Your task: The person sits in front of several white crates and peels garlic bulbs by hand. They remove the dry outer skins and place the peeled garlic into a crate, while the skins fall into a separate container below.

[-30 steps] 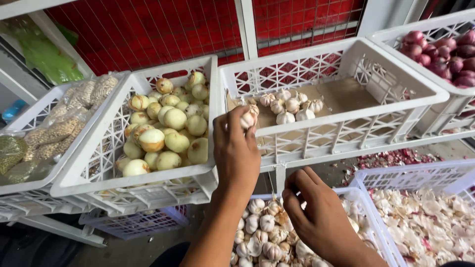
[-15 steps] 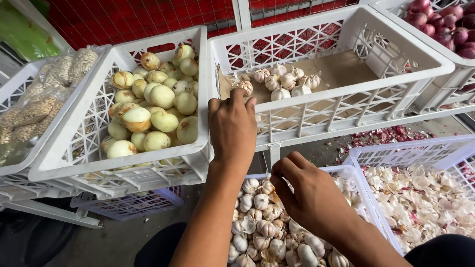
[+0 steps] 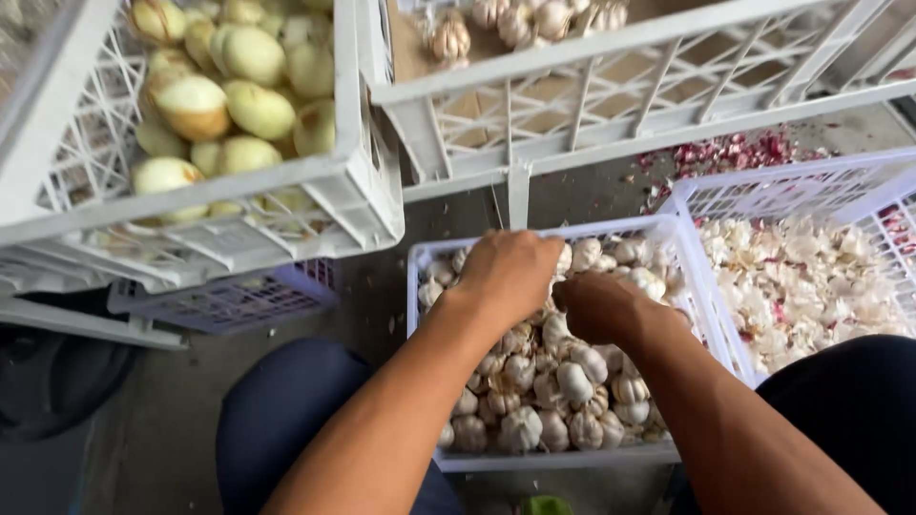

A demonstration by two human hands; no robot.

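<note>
**Both hands down in the garlic crate**

The biggest things in view are the 2 white slatted crates along the top. The onion crate (image 3: pixel 353 181) fills the upper left and holds pale peeled onions (image 3: pixel 250 57) heaped toward its near right corner. The upper garlic crate (image 3: pixel 611 105) sits just beside it on the right, with a few garlic bulbs (image 3: pixel 448 38) on a brown liner at its back left corner.

Below them, between the person's dark-clad knees, stands the low garlic crate (image 3: pixel 701 296), packed with whole garlic heads (image 3: pixel 563 401) from its far edge to its near edge. Just beside its right wall is the peel crate (image 3: pixel 763 176), heaped with white papery skins (image 3: pixel 821 286). A smaller lilac crate (image 3: pixel 239 300) lies under the onion crate's near edge. Purple peel scraps (image 3: pixel 735 153) litter the floor behind the peel crate.

The left hand (image 3: pixel 510 272) rests knuckles-up on the heads at the low crate's far edge, fingers curled under; what they pinch cannot be told. The right hand (image 3: pixel 596 305) lies just beside it, nearly touching, fingers tucked down among the heads, its grip likewise hidden.
</note>
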